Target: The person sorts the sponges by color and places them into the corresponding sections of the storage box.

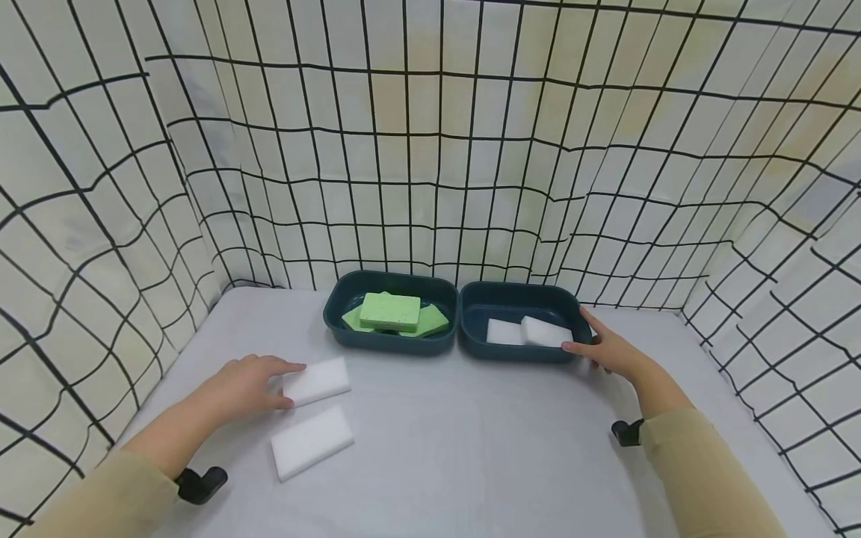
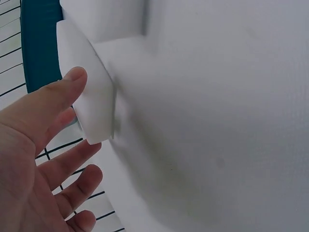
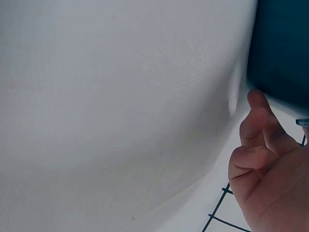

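My left hand (image 1: 245, 385) pinches a white sponge block (image 1: 318, 381) at its left end, thumb on the near edge and forefinger on the far one. In the left wrist view the thumb presses the side of this sponge (image 2: 91, 96) while the other fingers curl below. A second white sponge (image 1: 312, 442) lies just nearer on the table. At the right, my right hand (image 1: 615, 350) grips the right end of a dark teal tray (image 1: 518, 293), thumb at its front rim and forefinger at the back corner. Two white sponges (image 1: 546, 332) lie in that tray.
Beside it on the left stands a matching teal tray (image 1: 397, 345) with several green sponges (image 1: 390, 311). A white cloth covers the table (image 1: 464, 448). Black wire mesh (image 1: 437, 157) with pale sheeting behind it encloses the back and both sides.
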Tool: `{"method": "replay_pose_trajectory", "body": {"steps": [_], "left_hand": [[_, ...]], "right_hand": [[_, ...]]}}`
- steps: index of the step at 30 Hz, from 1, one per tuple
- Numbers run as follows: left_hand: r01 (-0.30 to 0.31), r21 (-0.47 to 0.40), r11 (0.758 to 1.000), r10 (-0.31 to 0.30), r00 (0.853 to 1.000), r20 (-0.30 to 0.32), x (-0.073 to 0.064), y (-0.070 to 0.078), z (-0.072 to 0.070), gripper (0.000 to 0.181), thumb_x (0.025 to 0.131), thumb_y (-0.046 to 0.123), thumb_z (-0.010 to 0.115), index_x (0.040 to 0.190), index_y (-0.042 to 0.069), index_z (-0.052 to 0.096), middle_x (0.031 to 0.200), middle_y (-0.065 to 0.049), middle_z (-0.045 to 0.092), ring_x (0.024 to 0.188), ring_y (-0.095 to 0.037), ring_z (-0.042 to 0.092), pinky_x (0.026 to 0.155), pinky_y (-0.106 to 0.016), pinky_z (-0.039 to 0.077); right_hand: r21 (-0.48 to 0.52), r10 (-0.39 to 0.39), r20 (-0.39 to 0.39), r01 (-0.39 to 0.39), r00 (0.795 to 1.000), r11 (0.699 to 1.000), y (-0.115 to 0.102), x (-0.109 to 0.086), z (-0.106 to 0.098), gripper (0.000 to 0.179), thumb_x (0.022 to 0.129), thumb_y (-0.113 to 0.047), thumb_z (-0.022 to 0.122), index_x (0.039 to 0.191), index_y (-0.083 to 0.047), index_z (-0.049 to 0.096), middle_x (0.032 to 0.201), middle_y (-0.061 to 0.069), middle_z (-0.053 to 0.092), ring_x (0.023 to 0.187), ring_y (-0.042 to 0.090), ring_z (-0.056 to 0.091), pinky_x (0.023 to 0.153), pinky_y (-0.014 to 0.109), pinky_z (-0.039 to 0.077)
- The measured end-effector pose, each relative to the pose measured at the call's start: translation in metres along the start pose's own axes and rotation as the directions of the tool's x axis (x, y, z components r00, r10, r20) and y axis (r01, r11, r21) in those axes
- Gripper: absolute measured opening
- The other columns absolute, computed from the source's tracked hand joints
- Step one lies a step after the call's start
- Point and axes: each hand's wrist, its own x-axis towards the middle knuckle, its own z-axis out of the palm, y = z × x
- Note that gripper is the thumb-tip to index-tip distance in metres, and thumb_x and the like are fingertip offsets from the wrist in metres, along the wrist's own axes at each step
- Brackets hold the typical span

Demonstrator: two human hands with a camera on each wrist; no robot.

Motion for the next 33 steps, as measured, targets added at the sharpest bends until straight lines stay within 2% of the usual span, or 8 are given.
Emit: {"method": "replay_pose_trajectory", "body": {"steps": [7, 18, 24, 31, 33], "left_hand": [[0.0, -0.008, 1.0, 0.0, 1.0, 0.014, 0.001, 0.0, 0.0, 0.066, 0.077, 0.038, 0.084, 0.133, 0.011, 0.064, 0.128, -0.021, 0.063, 0.117, -0.049, 0.054, 0.091, -0.064, 0.044], [0.039, -0.021, 0.999, -0.039, 0.999, 0.027, 0.0, -0.001, 0.001, 0.067, 0.078, 0.034, 0.084, 0.136, 0.011, 0.061, 0.132, -0.023, 0.059, 0.122, -0.05, 0.05, 0.095, -0.065, 0.042], [0.069, -0.049, 0.996, -0.069, 0.998, -0.002, -0.005, -0.003, -0.002, 0.07, 0.079, 0.036, 0.083, 0.139, 0.009, 0.059, 0.135, -0.025, 0.056, 0.124, -0.051, 0.047, 0.097, -0.067, 0.039], [0.035, -0.07, 0.997, -0.039, 0.998, -0.051, -0.015, -0.005, -0.011, 0.071, 0.078, 0.04, 0.082, 0.138, 0.009, 0.059, 0.134, -0.025, 0.057, 0.121, -0.05, 0.05, 0.095, -0.065, 0.042], [0.026, -0.071, 0.997, -0.031, 0.998, -0.064, -0.017, -0.003, -0.014, 0.071, 0.079, 0.04, 0.082, 0.138, 0.009, 0.059, 0.134, -0.024, 0.057, 0.121, -0.049, 0.051, 0.095, -0.064, 0.043]], "right_hand": [[0.006, -0.004, 0.0, 0.004, 1.0, 1.0, 0.0, 0.0, -0.001, 0.108, 0.088, -0.061, 0.065, 0.16, -0.027, -0.008, 0.092, 0.014, 0.055, 0.073, 0.023, 0.051, 0.058, 0.031, 0.039], [0.008, 0.008, -0.005, -0.008, 1.0, 1.0, 0.002, 0.002, 0.0, 0.107, 0.088, -0.06, 0.065, 0.16, -0.028, -0.008, 0.091, 0.012, 0.055, 0.071, 0.022, 0.05, 0.057, 0.031, 0.039], [0.013, 0.005, -0.001, -0.005, 1.0, 1.0, 0.001, 0.0, 0.0, 0.108, 0.088, -0.06, 0.066, 0.16, -0.027, -0.007, 0.091, 0.013, 0.056, 0.071, 0.023, 0.051, 0.058, 0.03, 0.039], [0.017, 0.032, -0.003, -0.032, 0.999, 0.999, 0.002, 0.001, -0.001, 0.111, 0.083, -0.066, 0.067, 0.16, -0.03, -0.005, 0.089, 0.012, 0.057, 0.068, 0.022, 0.051, 0.057, 0.028, 0.04], [0.014, 0.017, 0.006, -0.017, 1.0, 1.0, 0.004, 0.002, -0.002, 0.112, 0.083, -0.066, 0.066, 0.16, -0.028, -0.006, 0.089, 0.013, 0.056, 0.069, 0.022, 0.051, 0.057, 0.028, 0.039]]}}
